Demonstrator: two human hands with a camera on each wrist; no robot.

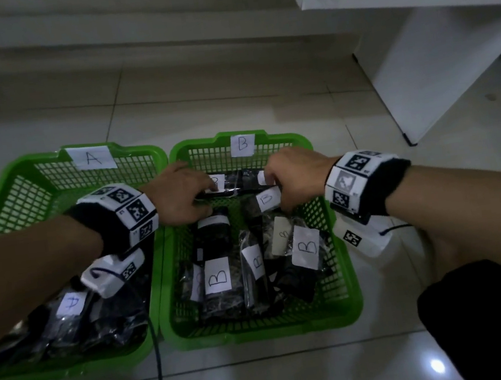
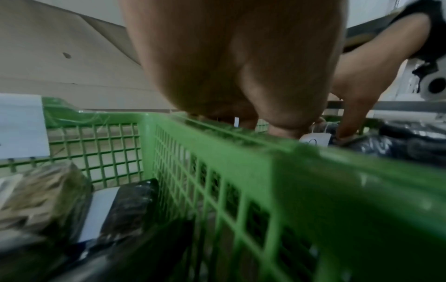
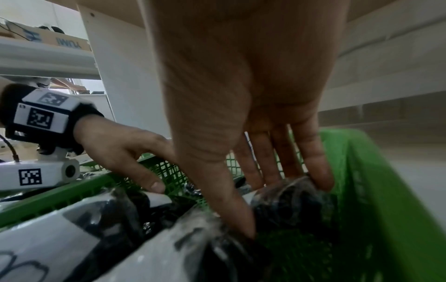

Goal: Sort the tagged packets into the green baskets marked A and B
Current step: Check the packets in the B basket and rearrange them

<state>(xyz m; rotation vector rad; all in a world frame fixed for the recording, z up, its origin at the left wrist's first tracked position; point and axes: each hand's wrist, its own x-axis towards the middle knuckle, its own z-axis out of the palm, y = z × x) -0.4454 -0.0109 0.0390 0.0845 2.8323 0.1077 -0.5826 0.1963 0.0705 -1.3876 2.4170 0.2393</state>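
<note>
Two green baskets stand side by side on the floor, basket A [image 1: 19, 167] on the left and basket B [image 1: 303, 139] on the right. Both hands reach into the far end of basket B. A dark packet [image 1: 235, 182] with a white B tag lies crosswise there. My left hand [image 1: 180, 195] grips its left end and my right hand [image 1: 294, 175] its right end. In the right wrist view, thumb and fingers of the right hand [image 3: 255, 167] pinch the packet [image 3: 289, 202]. The left hand [image 3: 125, 150] has its thumb on a white tag. In the left wrist view the basket rim [image 2: 241, 171] hides the left fingertips.
Several B-tagged packets [image 1: 219, 277] fill the near part of basket B. A-tagged packets [image 1: 70, 303] lie in basket A. A white cabinet [image 1: 418, 74] stands at the right. A black cable [image 1: 158, 374] runs over the tiles, and my dark-clothed knee [image 1: 495, 317] is at lower right.
</note>
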